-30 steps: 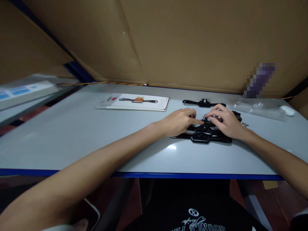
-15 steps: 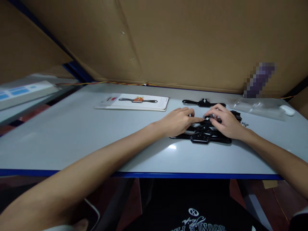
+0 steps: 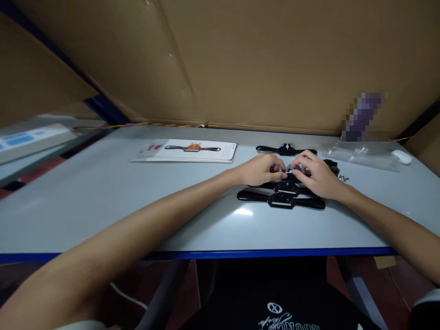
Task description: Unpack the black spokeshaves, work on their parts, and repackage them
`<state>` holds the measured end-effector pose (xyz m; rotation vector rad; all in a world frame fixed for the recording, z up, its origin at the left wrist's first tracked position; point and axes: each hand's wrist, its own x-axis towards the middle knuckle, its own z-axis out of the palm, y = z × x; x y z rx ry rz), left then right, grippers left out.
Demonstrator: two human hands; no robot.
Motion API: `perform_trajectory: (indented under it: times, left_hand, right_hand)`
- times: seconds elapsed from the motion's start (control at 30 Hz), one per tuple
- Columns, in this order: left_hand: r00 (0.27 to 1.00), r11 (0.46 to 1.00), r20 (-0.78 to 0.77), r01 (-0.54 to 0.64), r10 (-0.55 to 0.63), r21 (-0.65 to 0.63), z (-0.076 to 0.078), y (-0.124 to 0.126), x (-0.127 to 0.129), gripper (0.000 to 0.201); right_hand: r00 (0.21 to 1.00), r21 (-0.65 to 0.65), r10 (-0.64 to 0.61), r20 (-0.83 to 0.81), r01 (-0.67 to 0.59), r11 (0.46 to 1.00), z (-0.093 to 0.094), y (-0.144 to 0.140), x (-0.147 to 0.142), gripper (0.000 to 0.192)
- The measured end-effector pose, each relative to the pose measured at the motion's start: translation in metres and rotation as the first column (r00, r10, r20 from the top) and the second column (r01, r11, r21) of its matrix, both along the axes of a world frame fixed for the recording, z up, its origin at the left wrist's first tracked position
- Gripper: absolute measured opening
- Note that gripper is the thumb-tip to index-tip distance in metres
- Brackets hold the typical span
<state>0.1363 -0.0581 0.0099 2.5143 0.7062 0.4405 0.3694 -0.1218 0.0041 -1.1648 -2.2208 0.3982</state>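
Observation:
My left hand (image 3: 264,169) and my right hand (image 3: 315,175) meet over the middle of a black spokeshave body (image 3: 292,177). The left thumb and index finger are pinched together at a small bright spot there. From the other side, my right hand's thumb and bent fingers close on the same place; the tiny part between the fingertips is too hidden to name. Just nearer to me lie two more black spokeshave bodies, the middle one (image 3: 288,187) partly under my hands and the front one (image 3: 282,199) in full view. Another spokeshave body (image 3: 286,149) lies behind my hands.
Small black parts (image 3: 332,166) and silver screws (image 3: 343,178) lie right of my right hand. Printed cards (image 3: 192,152) with a spokeshave picture are at the left. A clear plastic bag (image 3: 364,156) and a white mouse (image 3: 402,157) sit back right, before a cardboard wall (image 3: 257,68).
My left index finger, stretched out before, is now bent against the thumb. My right fingers have drawn in at the same spot. The whole view has shifted slightly.

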Motion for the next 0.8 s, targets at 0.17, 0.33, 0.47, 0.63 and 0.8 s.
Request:
perform_trajectory:
  times: [0.17,0.33,0.47,0.63,0.8]
  left_hand:
    - [1.000,0.987,0.008,-0.001,0.003,-0.159,-0.001,0.013,0.013,0.033]
    - [0.999,0.990,0.042,-0.016,0.022,-0.142,-0.007,0.008,0.013,0.035]
    - [0.996,0.993,0.071,-0.037,0.045,-0.114,-0.012,0.002,0.011,0.033]
    - [0.995,0.995,0.087,-0.030,0.039,-0.100,-0.012,0.001,0.011,0.029]
    - [0.995,0.995,0.091,-0.026,0.035,-0.092,-0.013,0.001,0.011,0.027]
  right_hand:
    - [0.997,0.029,-0.054,-0.051,0.056,0.998,-0.002,0.004,-0.001,0.007]
    - [0.998,0.028,-0.041,-0.041,0.042,0.999,-0.002,0.003,-0.001,0.013]
    - [1.000,0.021,-0.017,0.015,0.017,1.000,0.000,0.001,0.001,0.012]
    - [0.997,0.026,-0.036,0.062,0.034,0.999,-0.001,0.001,0.001,0.011]
    - [0.995,0.119,-0.031,0.091,0.020,0.993,0.000,-0.003,0.000,0.012]
